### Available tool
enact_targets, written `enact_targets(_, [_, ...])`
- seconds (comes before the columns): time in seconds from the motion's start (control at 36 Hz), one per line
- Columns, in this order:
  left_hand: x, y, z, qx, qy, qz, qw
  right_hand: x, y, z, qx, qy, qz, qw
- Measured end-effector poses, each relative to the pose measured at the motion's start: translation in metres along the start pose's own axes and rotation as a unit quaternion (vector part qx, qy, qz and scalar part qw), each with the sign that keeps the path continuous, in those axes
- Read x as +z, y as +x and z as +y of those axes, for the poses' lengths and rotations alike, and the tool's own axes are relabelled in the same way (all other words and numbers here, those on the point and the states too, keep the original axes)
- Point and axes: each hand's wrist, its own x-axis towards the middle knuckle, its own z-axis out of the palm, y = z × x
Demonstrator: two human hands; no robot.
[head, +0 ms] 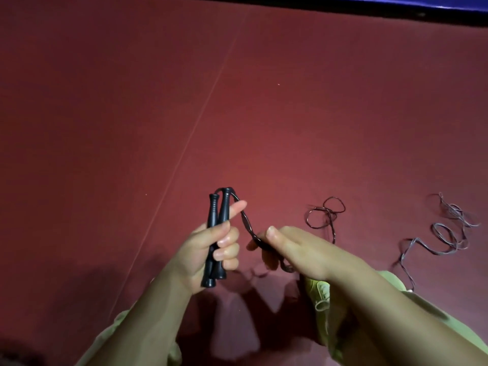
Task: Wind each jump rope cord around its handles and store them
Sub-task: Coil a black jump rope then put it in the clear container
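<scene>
Gripping both black handles [215, 241] side by side, the left hand [208, 252] is keeping them upright above the red floor [184, 101]. Right hand [295, 249] is pinching the cord [247, 224] just beside them. Cord is looking thin, limp, light, likely to kink; slack is trailing onto the floor. Best hold: handle middles, cord near the tops.
</scene>
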Motion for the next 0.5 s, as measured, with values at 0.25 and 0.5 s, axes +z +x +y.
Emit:
enact_targets(0.25, [-0.009,0.013,-0.019,-0.091,0.412,0.092,0.902,-0.023,0.0,-0.012,-0.005,-0.123,-0.043,0.991])
enact_targets(0.5, [0.007,0.007,-0.032,-0.227,0.406,-0.129,0.876,-0.022,0.009,-0.002,-0.045,0.113,-0.06,0.991])
